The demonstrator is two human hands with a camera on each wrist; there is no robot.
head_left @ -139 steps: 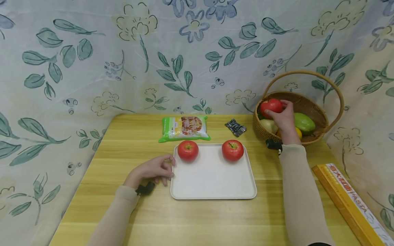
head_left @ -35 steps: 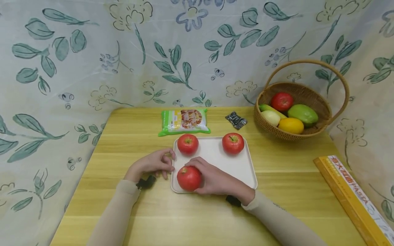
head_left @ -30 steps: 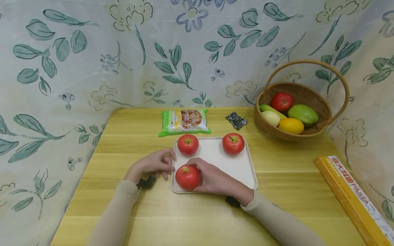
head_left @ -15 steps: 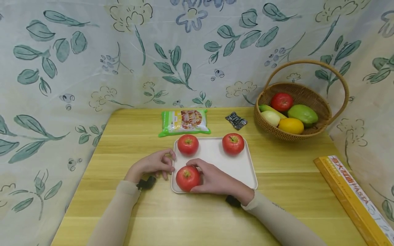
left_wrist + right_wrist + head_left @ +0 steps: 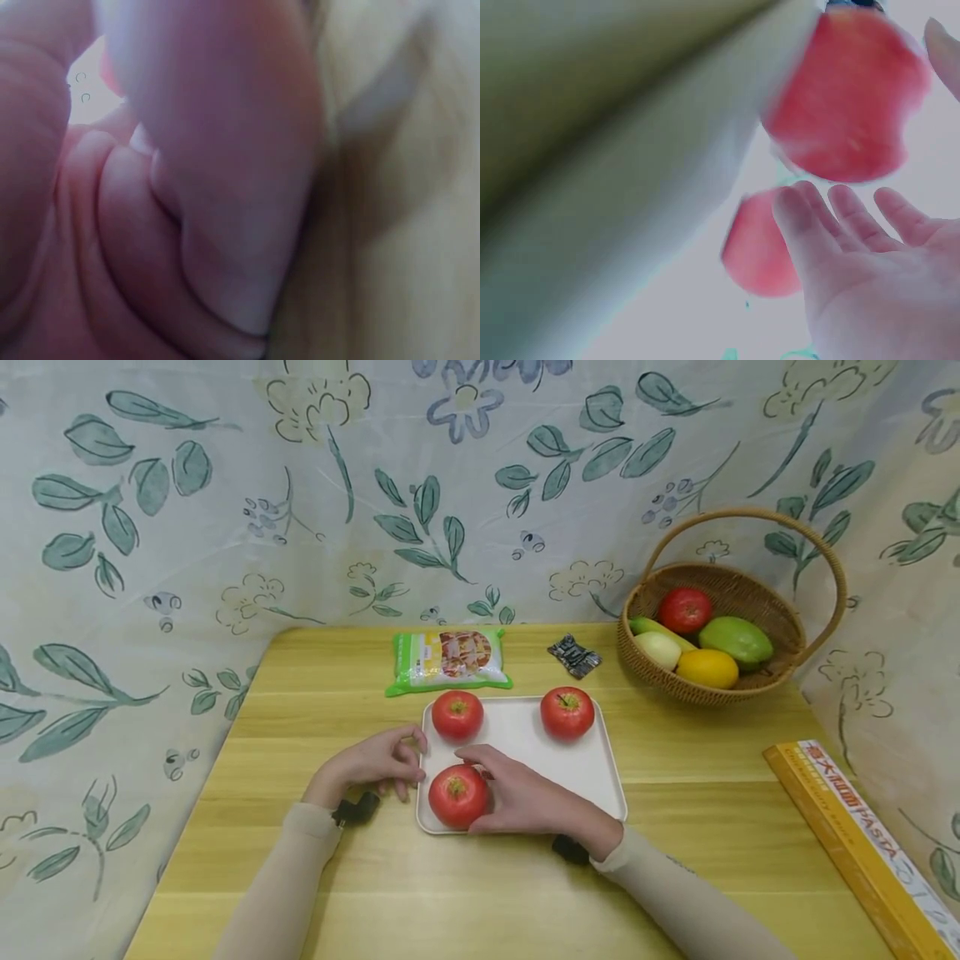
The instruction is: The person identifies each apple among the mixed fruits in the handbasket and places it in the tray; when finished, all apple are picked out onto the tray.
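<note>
On the white tray (image 5: 540, 768) stand three red apples: a back-left apple (image 5: 457, 716), a back-right apple (image 5: 567, 713) and a front-left apple (image 5: 458, 797). My right hand (image 5: 521, 795) is at the right side of the front-left one, thumb and fingers spread around it. In the right wrist view the fingertips (image 5: 844, 199) look straight and slightly apart from the near apple (image 5: 847, 97). My left hand (image 5: 371, 762) rests at the tray's left edge, fingers loosely curled and holding nothing; its wrist view shows mostly blurred fingers (image 5: 217, 150).
A wicker basket (image 5: 720, 695) at the back right holds a red fruit, a green fruit, a yellow fruit and others. Behind the tray lie a green-edged food packet (image 5: 450, 662) and a small black packet (image 5: 574, 656). A long pasta box (image 5: 862, 843) lies along the right side.
My right hand has brought a red apple from the basket to the tray's front-left corner. Its grip has since loosened from the apple. The left hand has stayed in place.
</note>
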